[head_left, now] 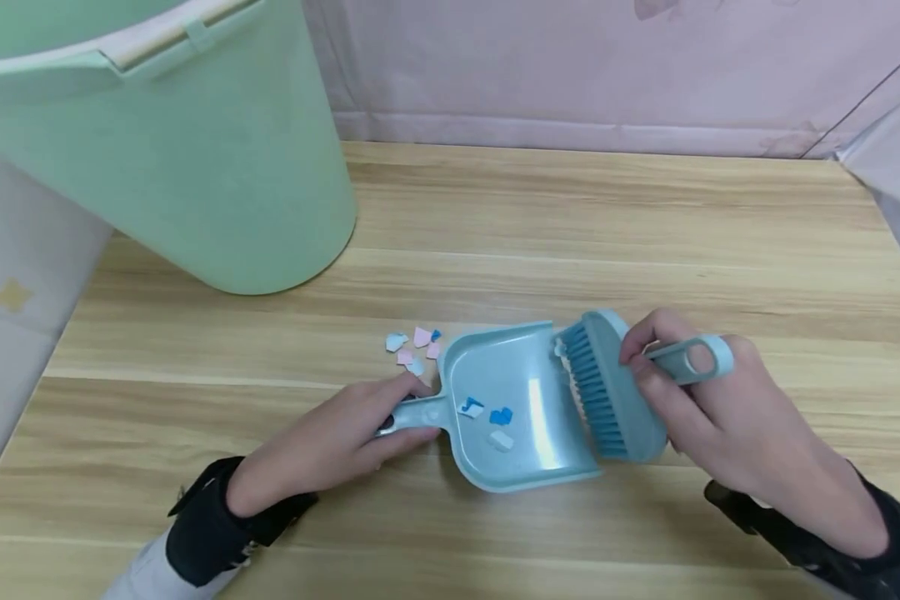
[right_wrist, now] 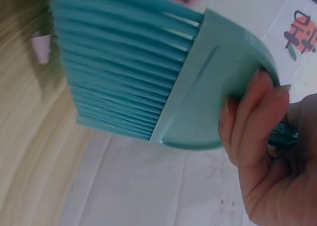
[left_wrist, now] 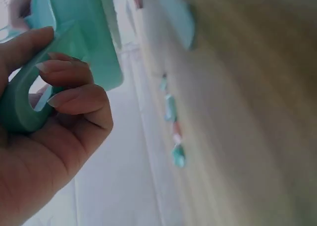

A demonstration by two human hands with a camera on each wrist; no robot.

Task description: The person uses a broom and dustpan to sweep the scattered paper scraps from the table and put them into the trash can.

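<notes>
1. Head view: left hand grips the handle of the light-blue plastic dustpan, which lies flat on the wooden table. Right hand is curled round the matching blue-bristled hand brush at the pan's mouth. Three paper scraps lie inside the pan. Judged mid-sweep.
2. Left wrist view: fingers wrap the handle loop (blurred).
3. Right wrist view: fingertips pinch the brush head.
4. Loose pink and blue scraps sit behind the pan, near its handle; next move likely calls for turning the pan toward them. The pale green plastic bin stands well apart.
</notes>
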